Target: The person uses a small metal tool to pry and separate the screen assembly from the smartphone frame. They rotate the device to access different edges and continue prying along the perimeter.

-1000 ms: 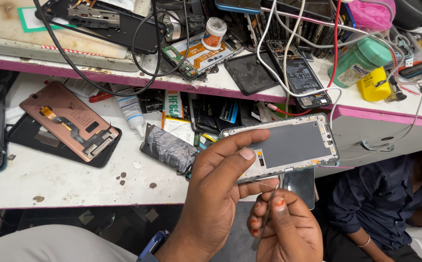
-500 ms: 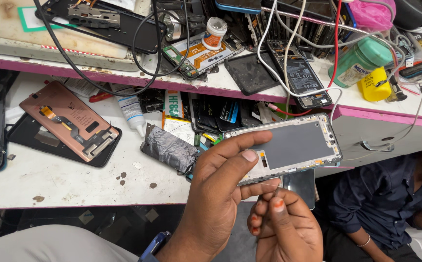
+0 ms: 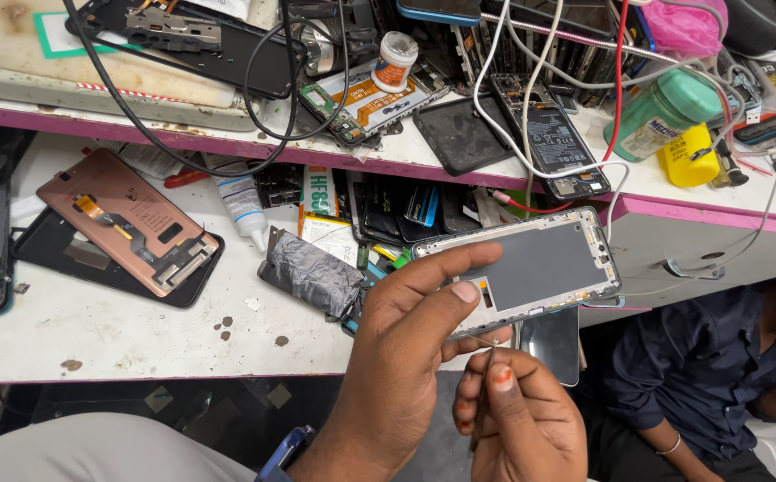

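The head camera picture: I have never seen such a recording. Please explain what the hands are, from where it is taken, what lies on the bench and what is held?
A camera on a person's head looks down at that person's two bare hands. The left hand holds a phone frame by its edge. The right hand pinches a thin tool just under the frame. On the white bench lie a copper-coloured phone back, a glue tube and a grey wrapped block. The shelf above carries cables, boards and a yellow container. Another person sits lower right.
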